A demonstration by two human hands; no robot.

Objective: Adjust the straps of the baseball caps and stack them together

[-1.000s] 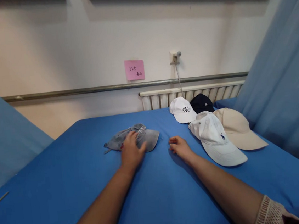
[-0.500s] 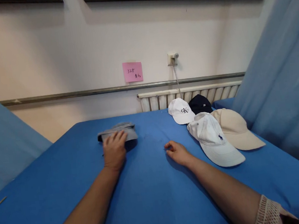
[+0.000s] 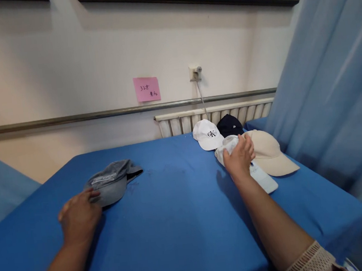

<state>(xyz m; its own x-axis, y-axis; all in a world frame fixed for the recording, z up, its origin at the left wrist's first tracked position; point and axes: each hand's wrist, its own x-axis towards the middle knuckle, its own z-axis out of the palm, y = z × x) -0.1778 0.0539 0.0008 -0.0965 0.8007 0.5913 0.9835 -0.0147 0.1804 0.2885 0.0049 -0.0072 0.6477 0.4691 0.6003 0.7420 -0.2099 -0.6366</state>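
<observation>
A grey-blue baseball cap (image 3: 113, 181) lies on the left of the blue-covered table, brim towards me. My left hand (image 3: 81, 213) is at the left edge of its brim, fingers stretched out and overlapping it; I cannot tell whether they press on it. Over on the right, my right hand (image 3: 240, 157) hovers at a pale cap (image 3: 263, 178) with a small dark logo, fingers apart and partly hiding the crown. Close by are a beige cap (image 3: 268, 150), a white cap with black letters (image 3: 207, 135) and a dark navy cap (image 3: 229, 125).
The blue cloth (image 3: 173, 222) covers the table up to the wall. Behind it are a white radiator (image 3: 180, 125), a metal rail (image 3: 101, 115) and a socket with a plug (image 3: 195, 73). A pink note (image 3: 147, 89) is on the wall. A blue curtain (image 3: 335, 93) hangs at the right.
The grey-blue cap, folded flat under my left hand before, now lies opened out further left and nearer. My right hand has moved right, from the bare cloth to the pale cap. The view has turned right.
</observation>
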